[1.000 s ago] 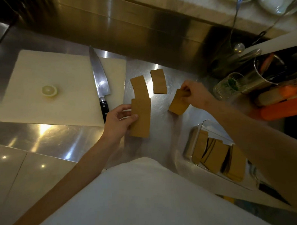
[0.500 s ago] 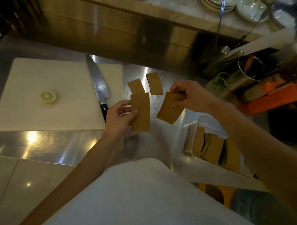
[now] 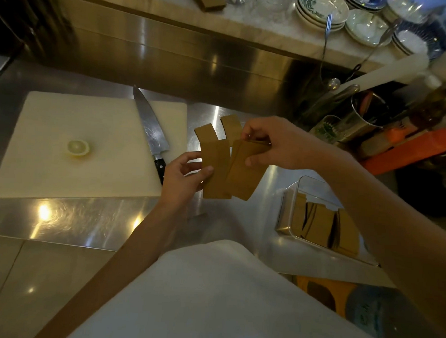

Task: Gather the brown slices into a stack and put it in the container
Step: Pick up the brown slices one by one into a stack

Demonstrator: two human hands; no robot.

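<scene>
My left hand [image 3: 184, 176] grips a brown slice [image 3: 216, 171] upright above the steel counter. My right hand [image 3: 271, 143] holds a small stack of brown slices [image 3: 244, 175], which touches and partly overlaps the right edge of the left slice. Two more brown slices lie flat on the counter behind them, one slice [image 3: 204, 132] to the left and another slice [image 3: 230, 125] partly hidden by my right hand. The clear container [image 3: 289, 197] stands at the right and holds several brown slices on edge.
A white cutting board [image 3: 50, 176] lies at the left with a lemon half [image 3: 78, 147] and a chef's knife [image 3: 151, 128] on it. Utensil holders, a glass [image 3: 326, 127] and an orange object [image 3: 409, 151] crowd the back right. Stacked bowls [image 3: 322, 9] sit on the raised shelf.
Both hands lifted their slices off the counter and brought them together; the right-hand stack moved left until it touched the left-hand slice. The camera view also tilted up.
</scene>
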